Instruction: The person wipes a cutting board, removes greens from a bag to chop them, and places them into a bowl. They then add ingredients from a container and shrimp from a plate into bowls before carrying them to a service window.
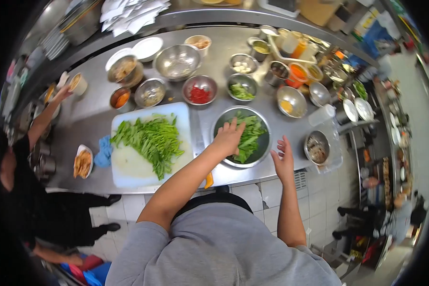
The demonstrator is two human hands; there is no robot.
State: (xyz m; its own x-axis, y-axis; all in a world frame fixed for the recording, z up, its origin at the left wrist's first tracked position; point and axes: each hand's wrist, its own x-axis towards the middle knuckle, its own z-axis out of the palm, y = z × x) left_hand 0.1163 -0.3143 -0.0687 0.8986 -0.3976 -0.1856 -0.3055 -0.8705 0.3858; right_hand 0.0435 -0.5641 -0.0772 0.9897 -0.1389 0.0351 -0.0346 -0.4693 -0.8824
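My left hand (229, 139) lies on the leafy greens (252, 133) inside a large metal bowl (268, 150), its fingers spread a little over the leaves. To the right of that bowl, my right hand (283, 157) is raised with its fingers apart and nothing in them. Chopped greens (150, 140) are heaped on a white cutting board (128, 173) to the left. An orange handle (209, 180) shows at the table's front edge, partly behind my left forearm.
Behind the board stand bowls of red pieces (200, 94), sliced green vegetable (242, 90) and other food. A bowl (317, 147) sits at the right edge beside plastic wrap. At the far left, a co-worker's hand (62, 93) touches a white container (78, 84).
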